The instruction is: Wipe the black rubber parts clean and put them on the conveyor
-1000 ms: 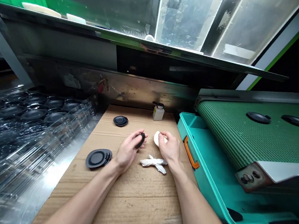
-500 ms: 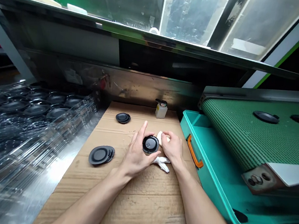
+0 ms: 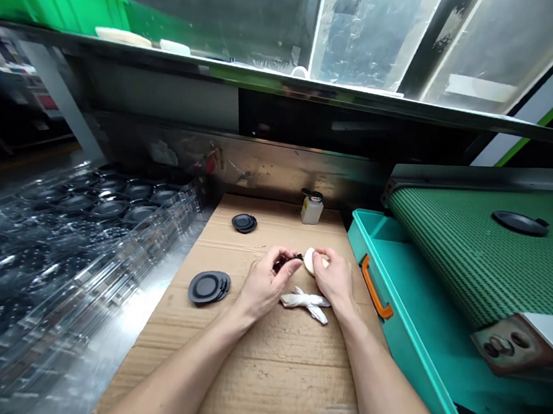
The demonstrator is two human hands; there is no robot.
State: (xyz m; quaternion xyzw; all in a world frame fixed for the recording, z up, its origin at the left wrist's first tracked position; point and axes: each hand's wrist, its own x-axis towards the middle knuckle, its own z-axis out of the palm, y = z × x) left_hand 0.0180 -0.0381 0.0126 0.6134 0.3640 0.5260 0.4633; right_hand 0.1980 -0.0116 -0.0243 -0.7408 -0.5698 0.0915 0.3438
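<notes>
My left hand (image 3: pixel 264 283) is closed around a round black plastic part (image 3: pixel 286 262), which is tilted so mostly its edge shows. Close beside it, my right hand (image 3: pixel 333 278) pinches a flat white round pad (image 3: pixel 309 261); the fingers cover part of it. Below both hands a crumpled white cloth (image 3: pixel 306 300) lies on the cardboard sheet (image 3: pixel 275 381). To the left are overlapping black round parts (image 3: pixel 207 287), with a smaller group of black discs (image 3: pixel 243 222) farther back.
A small bottle with a black lid (image 3: pixel 312 209) stands at the back. On the left are clear plastic trays (image 3: pixel 112 267) with black parts. At right, a teal bin (image 3: pixel 406 357) with an orange handle sits beside a green conveyor belt (image 3: pixel 474 238) carrying black discs.
The left hand has turned the black part from face-up to nearly edge-on, its fingers closing around it. The right hand still holds the white pad beside it. The whole view has shifted slightly.
</notes>
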